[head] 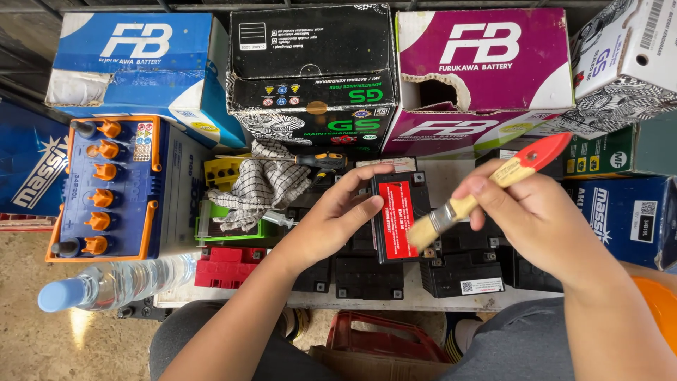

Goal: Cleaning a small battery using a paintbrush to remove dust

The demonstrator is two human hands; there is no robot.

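Black and red is the small boxy motorcycle battery [396, 217] here, held up on its side just above the white tabletop [451, 185], with more little black batteries [458, 271] packed right underneath it. The left hand [331, 220] has it clamped, fingers curled over the top edge and thumb pressing on the near side. The right hand [536, 212] is pinched shut around a paintbrush with a pale wooden handle and a red tip [493, 185], and the light bristles are touching the battery's right edge, down near the lower corner. Left of the hands there's a black-and-white checked rag [261, 185] dumped over some yellow and green plastic bits, then a big white battery with a blue top and orange caps [106, 189]. A clear plastic water bottle with a blue cap [116, 282] lies on its side at the near left corner. Cardboard boxes in blue, black and magenta [310, 70] line the back.
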